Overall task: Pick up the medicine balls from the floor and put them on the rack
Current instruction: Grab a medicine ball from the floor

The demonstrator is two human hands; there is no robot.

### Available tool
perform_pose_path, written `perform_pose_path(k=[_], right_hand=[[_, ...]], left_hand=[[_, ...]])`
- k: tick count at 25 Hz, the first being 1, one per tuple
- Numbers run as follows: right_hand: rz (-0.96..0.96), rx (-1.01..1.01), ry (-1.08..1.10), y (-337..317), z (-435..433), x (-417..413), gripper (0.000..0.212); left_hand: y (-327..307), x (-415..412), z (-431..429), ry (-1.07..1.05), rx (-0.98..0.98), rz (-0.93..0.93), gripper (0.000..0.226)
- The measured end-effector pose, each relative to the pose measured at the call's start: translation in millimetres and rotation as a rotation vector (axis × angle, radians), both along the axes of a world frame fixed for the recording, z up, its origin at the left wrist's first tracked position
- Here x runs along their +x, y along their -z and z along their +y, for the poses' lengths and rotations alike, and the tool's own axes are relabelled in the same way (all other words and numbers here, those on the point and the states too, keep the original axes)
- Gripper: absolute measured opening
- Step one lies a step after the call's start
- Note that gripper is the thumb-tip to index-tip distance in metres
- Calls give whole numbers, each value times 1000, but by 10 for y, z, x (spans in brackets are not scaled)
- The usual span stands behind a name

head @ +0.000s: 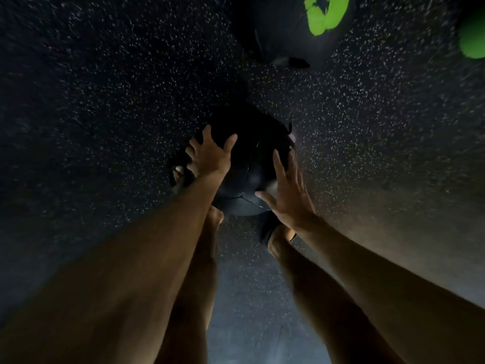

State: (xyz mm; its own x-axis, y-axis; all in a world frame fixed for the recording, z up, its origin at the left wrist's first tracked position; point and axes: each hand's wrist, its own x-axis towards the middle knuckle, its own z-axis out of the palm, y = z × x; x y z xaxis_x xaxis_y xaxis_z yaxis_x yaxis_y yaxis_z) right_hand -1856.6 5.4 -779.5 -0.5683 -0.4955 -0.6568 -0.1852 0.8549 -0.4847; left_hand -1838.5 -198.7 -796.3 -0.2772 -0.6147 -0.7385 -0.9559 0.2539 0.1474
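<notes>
The speckled floor (105, 101) is dark rubber and fills the whole view. Near the centre, just left of the task's ball, there is what looks like a set of toes (178, 171) in a dark sandal, though the light is too poor to be sure. Bare legs run up from the near edge between the two forearms. The right foot (278, 232), in a dark strap, stands just near of the ball and under the right wrist.

The medicine ball (252, 143) is black. It sits low at the centre of the view, over the floor between the feet. Whether it rests on the floor or is just off it cannot be told.

Well beyond it, at the far edge, lies a second ball (278, 35), also black, with a bright green patch on its right side. At the far right edge a green shape (472, 35) is cut off by the frame.

The left hand (210, 156) lies on the ball's upper left, its arm stretched straight down. Its grip is wide, with fingers spread and the palm on the surface of the ball. The right hand (288, 195) is flat against the ball's near right side. Its fingers are straight and point far, and the thumb is splayed left across the near face. Its grip is also spread rather than closed.
</notes>
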Motion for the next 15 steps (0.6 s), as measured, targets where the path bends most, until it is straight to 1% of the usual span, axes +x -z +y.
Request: perform_pose_path(k=[2, 5, 8, 11, 13, 15], right_hand=[[13, 17, 31, -11, -298, -58, 103], [99, 82, 30, -12, -898, -220, 99], [156, 163, 32, 10, -1465, -480, 93], [111, 221, 82, 30, -2070, -811, 86], [71, 169, 145, 29, -2308, -967, 79], [60, 63, 155, -16, -2310, -944, 75]], left_hand=[[68, -124, -322, -1, 7, 7, 69], [100, -163, -700, 65, 15, 69, 59], [23, -78, -894, 174, 3, 234, 56], [-41, 56, -1124, 308, -63, 369, 55], [-77, 85, -1233, 376, -38, 349, 59], [-93, 10, -1346, 330, 7, 230, 61]])
